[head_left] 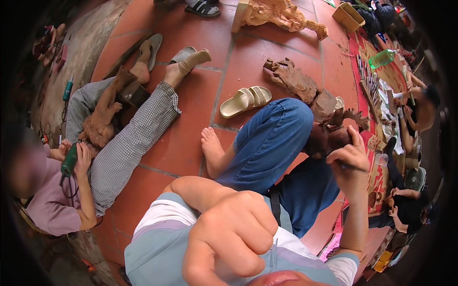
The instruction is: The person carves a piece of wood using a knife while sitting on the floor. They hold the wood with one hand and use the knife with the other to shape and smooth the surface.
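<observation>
My left hand [234, 233] is raised close in front of me with its fingers curled into a fist; what it holds, if anything, is hidden. My right hand [350, 155] is at the side of a dark reddish-brown wood carving [329, 139] with branching, root-like ends. Its fingers are bent, and a thin dark strip shows under them, too small to name. The carving lies beside my bent knee in blue jeans [274, 138], which partly hides it.
On the red tile floor [191, 138] are a beige sandal [245, 101], a brown carving [293, 81] and a lighter carving [279, 18]. At left, a person holds a green power tool [69, 159] by a carving [100, 124]. Tools [367, 81] and a green bottle [381, 58] lie at right.
</observation>
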{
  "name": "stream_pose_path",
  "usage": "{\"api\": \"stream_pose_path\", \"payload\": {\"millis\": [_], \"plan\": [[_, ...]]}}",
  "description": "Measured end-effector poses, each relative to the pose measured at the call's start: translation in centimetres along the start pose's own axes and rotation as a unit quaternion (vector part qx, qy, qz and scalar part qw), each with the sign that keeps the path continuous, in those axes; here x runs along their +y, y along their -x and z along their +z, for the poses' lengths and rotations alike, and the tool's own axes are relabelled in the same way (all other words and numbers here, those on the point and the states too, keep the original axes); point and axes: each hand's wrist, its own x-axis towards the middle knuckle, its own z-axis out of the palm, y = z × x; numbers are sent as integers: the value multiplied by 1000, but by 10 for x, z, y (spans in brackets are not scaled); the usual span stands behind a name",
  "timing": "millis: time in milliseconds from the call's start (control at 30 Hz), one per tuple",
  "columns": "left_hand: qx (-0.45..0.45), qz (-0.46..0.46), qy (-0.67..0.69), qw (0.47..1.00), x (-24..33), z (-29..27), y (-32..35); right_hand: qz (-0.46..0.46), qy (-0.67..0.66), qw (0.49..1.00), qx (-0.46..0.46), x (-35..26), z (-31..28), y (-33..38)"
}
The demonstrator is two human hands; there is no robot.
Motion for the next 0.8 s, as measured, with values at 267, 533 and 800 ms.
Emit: {"api": "stream_pose_path", "payload": {"millis": [267,533,800], "plan": [[32,-4,24,999,-15,15,1,-17,51,999,0,-3,10,10],[-52,-102,130,985,-34,12,-35,-44,7,999,3,-1,12,12],[61,27,138,988,-57,44,-35,-26,-63,998,15,9,6,5]]}}
